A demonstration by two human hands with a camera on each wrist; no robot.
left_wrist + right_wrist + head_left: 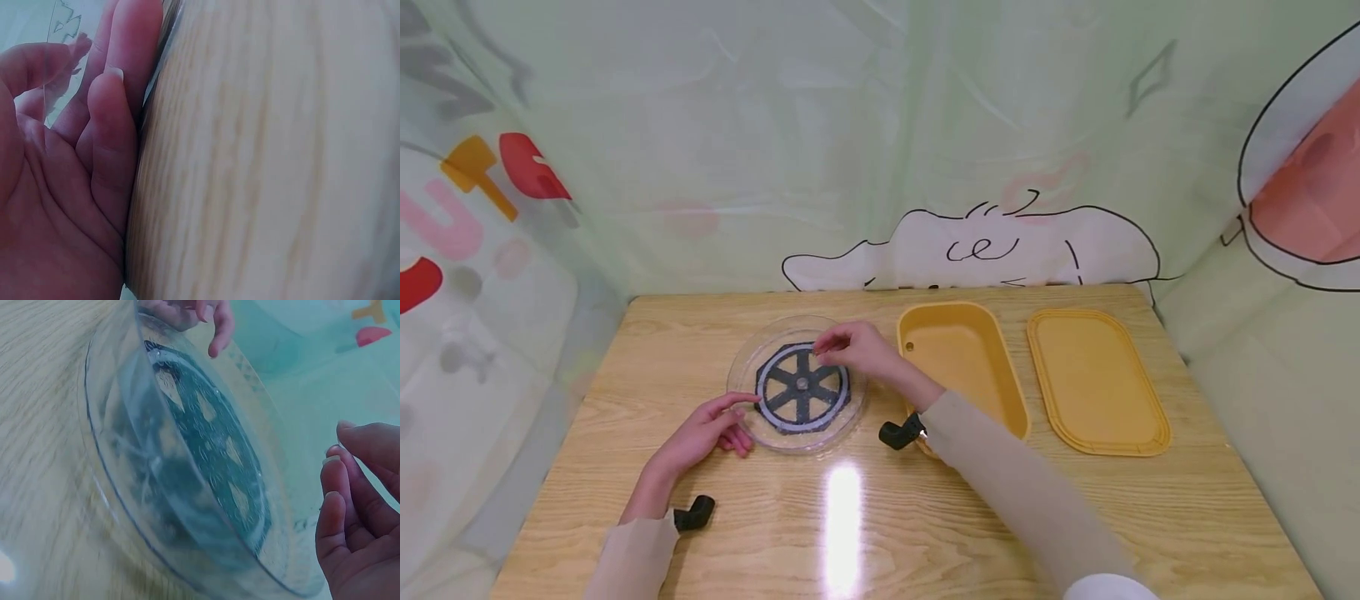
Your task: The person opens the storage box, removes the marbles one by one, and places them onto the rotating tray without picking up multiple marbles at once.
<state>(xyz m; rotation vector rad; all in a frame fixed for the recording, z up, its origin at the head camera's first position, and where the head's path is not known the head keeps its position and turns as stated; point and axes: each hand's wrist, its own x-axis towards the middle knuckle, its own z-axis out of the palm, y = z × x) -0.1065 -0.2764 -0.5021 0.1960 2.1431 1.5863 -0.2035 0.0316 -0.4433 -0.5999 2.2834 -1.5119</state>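
Note:
A round clear dish (738, 367) holds a dark, wheel-shaped piece (802, 403) with spokes, a pale ring and a hub. At its near left side is my left hand (703, 429). The index finger stretches over the rim, and the other fingers lie relaxed along the outside, low at the tabletop in the left wrist view. My right hand (857, 350) hovers above the dish's far right part. Its thumb and index fingertips (335, 452) pinch together, with a tiny glint between them, too small to identify.
An orange-yellow bin (955, 333) stands right of the dish, with a small brown round thing (910, 345) at its left side; my right forearm crosses over it. Its matching lid (1097, 383) lies flat farther right. A printed cloth (850, 167) hangs behind the wooden table (760, 533).

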